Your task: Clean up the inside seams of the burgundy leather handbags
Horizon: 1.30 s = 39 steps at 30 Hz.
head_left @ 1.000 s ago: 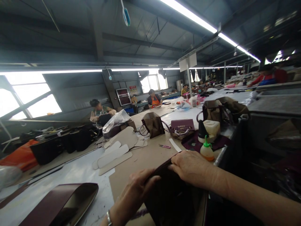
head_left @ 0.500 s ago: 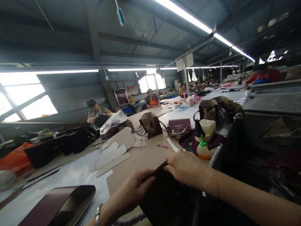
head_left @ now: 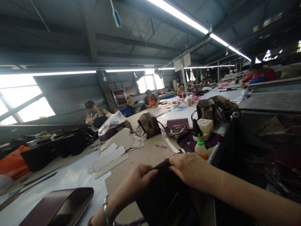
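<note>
A dark brown handbag body [head_left: 169,194] stands close in front of me, its dark inside facing up. My left hand [head_left: 138,179] pinches its upper edge, thumb on the inner side. Just to the right, my right hand [head_left: 188,168] grips the same edge with fingers curled over it. A wrapped handle shows low at the bag's left; the rest of its outside is hidden. Beyond my hands are pink-handled snips [head_left: 161,146], a white strip [head_left: 171,145] and a green-tipped glue bottle [head_left: 200,147] holding orange liquid.
Pale flat panels [head_left: 110,158] are stacked left of centre. A maroon bag piece [head_left: 56,205] lies at the lower left. Brown bags [head_left: 149,125], a maroon flap bag [head_left: 178,125] and a white container [head_left: 205,128] stand farther back. Co-workers sit across the tables.
Both hands keep hold of the bag's edge. My left hand has risen slightly, and my right hand and forearm have shifted a little right. The view has shifted slightly.
</note>
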Each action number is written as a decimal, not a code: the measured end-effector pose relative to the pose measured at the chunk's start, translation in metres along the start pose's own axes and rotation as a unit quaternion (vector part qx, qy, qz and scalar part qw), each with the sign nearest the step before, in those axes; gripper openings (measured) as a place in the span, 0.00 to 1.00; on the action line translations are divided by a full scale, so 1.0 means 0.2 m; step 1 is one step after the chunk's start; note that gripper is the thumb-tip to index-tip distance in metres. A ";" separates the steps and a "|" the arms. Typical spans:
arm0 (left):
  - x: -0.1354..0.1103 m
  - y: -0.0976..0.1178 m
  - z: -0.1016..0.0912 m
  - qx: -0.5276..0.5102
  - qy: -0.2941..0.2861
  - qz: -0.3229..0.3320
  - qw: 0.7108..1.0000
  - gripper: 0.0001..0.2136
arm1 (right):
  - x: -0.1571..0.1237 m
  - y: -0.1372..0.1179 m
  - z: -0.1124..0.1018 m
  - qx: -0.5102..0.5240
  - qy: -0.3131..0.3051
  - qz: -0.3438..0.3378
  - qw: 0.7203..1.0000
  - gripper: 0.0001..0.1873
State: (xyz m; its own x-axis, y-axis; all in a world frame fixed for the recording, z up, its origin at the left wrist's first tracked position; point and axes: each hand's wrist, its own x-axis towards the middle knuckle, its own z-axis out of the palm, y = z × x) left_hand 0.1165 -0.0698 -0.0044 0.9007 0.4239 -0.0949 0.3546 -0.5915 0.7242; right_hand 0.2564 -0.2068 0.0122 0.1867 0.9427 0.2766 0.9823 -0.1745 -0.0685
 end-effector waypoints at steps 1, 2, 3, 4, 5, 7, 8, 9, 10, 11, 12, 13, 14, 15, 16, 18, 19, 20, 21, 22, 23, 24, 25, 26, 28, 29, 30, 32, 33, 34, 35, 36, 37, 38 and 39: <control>0.00 0.00 0.00 0.001 -0.003 -0.001 1.000 0.18 | -0.02 0.00 0.00 0.000 0.011 -0.007 1.000 0.09; 0.00 0.00 0.00 -0.001 -0.008 -0.002 1.000 0.18 | -0.03 0.01 0.00 0.000 0.018 -0.011 1.000 0.08; -0.01 0.00 0.00 -0.003 -0.013 -0.003 1.000 0.18 | -0.05 0.01 0.00 0.002 0.024 -0.010 1.000 0.08; -0.01 -0.01 0.00 -0.005 -0.017 -0.004 1.000 0.18 | -0.06 0.01 0.00 0.005 0.029 -0.008 1.000 0.07; -0.01 -0.01 0.00 -0.007 -0.019 -0.005 1.000 0.18 | -0.07 0.01 0.00 0.010 0.032 -0.002 0.999 0.05; -0.01 0.00 0.01 -0.009 -0.019 -0.007 1.000 0.18 | -0.07 0.02 0.01 0.017 0.045 0.016 0.999 0.06; -0.01 0.00 0.01 -0.010 -0.019 -0.009 1.000 0.18 | -0.07 0.03 0.02 0.019 0.055 0.025 0.998 0.09; -0.01 0.00 0.02 -0.010 -0.021 -0.009 1.000 0.18 | -0.06 0.03 0.03 0.020 0.066 0.034 0.997 0.12; -0.02 0.01 0.02 -0.010 -0.022 -0.009 1.000 0.18 | -0.05 0.04 0.03 0.017 0.074 0.045 0.996 0.15; -0.02 0.01 0.02 -0.012 -0.022 -0.007 1.000 0.17 | -0.05 0.04 0.04 0.013 0.080 0.054 0.995 0.17; -0.02 0.01 0.02 -0.014 -0.024 -0.007 1.000 0.17 | -0.04 0.05 0.04 0.011 0.078 0.057 0.995 0.17; -0.02 0.01 0.02 -0.017 -0.026 -0.006 1.000 0.18 | -0.03 0.05 0.04 0.013 0.069 0.057 0.996 0.16; -0.02 0.01 0.02 -0.022 -0.029 -0.007 0.999 0.18 | -0.02 0.05 0.03 0.019 0.055 0.056 0.997 0.14; -0.02 0.00 0.02 -0.027 -0.033 -0.008 0.999 0.18 | -0.01 0.05 0.03 0.027 0.040 0.055 0.997 0.11; -0.02 -0.01 0.02 -0.033 -0.037 -0.009 0.999 0.18 | 0.00 0.05 0.02 0.036 0.026 0.055 0.997 0.09; -0.02 -0.02 0.02 -0.043 -0.040 -0.010 0.998 0.19 | 0.01 0.04 0.00 0.052 0.011 0.059 0.997 0.08; -0.02 -0.02 0.03 -0.046 -0.039 -0.010 0.998 0.19 | 0.01 0.04 -0.01 0.055 0.007 0.061 0.997 0.08; -0.01 -0.02 0.03 -0.048 -0.039 -0.011 0.998 0.19 | 0.02 0.04 -0.02 0.055 0.004 0.063 0.996 0.08; -0.01 -0.02 0.03 -0.050 -0.038 -0.011 0.998 0.19 | 0.02 0.04 -0.03 0.053 0.000 0.066 0.996 0.08; -0.01 -0.02 0.03 -0.052 -0.040 -0.013 0.998 0.19 | 0.03 0.04 -0.03 0.050 -0.007 0.068 0.996 0.08; -0.02 -0.01 0.03 -0.054 -0.044 -0.015 0.997 0.19 | 0.03 0.04 -0.04 0.047 -0.015 0.071 0.996 0.09; -0.02 0.00 0.02 -0.052 -0.046 -0.018 0.997 0.19 | 0.03 0.04 -0.05 0.046 -0.025 0.070 0.996 0.09; -0.03 0.01 0.02 -0.045 -0.047 -0.021 0.998 0.19 | 0.04 0.04 -0.05 0.048 -0.034 0.064 0.996 0.09; -0.03 0.02 0.02 -0.034 -0.047 -0.024 0.998 0.19 | 0.04 0.04 -0.06 0.050 -0.042 0.053 0.996 0.09; -0.05 0.05 0.01 -0.014 -0.051 -0.021 0.998 0.18 | 0.05 0.05 -0.06 0.044 -0.051 0.026 0.997 0.09; -0.05 0.06 0.00 -0.016 -0.063 -0.013 0.998 0.17 | 0.05 0.05 -0.06 0.032 -0.053 0.016 0.998 0.09; -0.05 0.08 -0.01 -0.027 -0.080 -0.003 0.996 0.15 | 0.05 0.05 -0.06 0.019 -0.053 0.008 0.998 0.09; -0.04 0.12 -0.01 -0.049 -0.111 0.025 0.992 0.14 | 0.05 0.06 -0.06 0.001 -0.053 -0.003 0.999 0.09; -0.03 0.14 -0.01 -0.047 -0.118 0.039 0.991 0.15 | 0.05 0.06 -0.06 -0.002 -0.052 -0.008 0.999 0.09; 0.00 0.16 -0.01 -0.033 -0.118 0.053 0.991 0.15 | 0.05 0.06 -0.05 -0.003 -0.052 -0.012 0.999 0.09; 0.02 0.17 0.00 -0.012 -0.112 0.068 0.991 0.14 | 0.05 0.06 -0.05 -0.004 -0.051 -0.014 0.999 0.08; 0.04 0.19 0.01 0.008 -0.103 0.087 0.991 0.13 | 0.05 0.07 -0.05 -0.007 -0.051 -0.013 0.999 0.08; 0.07 0.20 0.03 0.022 -0.095 0.104 0.990 0.12 | 0.05 0.07 -0.05 -0.012 -0.050 -0.008 0.999 0.08; 0.09 0.21 0.04 0.030 -0.085 0.120 0.989 0.11 | 0.04 0.07 -0.05 -0.016 -0.046 -0.003 0.999 0.08; 0.11 0.21 0.06 0.032 -0.076 0.132 0.988 0.11 | 0.02 0.08 -0.05 -0.014 -0.037 0.001 0.999 0.08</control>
State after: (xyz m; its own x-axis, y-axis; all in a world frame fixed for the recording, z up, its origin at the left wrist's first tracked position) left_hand 0.1537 -0.0940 0.0169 0.9895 0.1437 -0.0131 0.1125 -0.7117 0.6935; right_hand 0.2731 -0.2080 0.0211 0.1887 0.9605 0.2047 0.9820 -0.1842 -0.0412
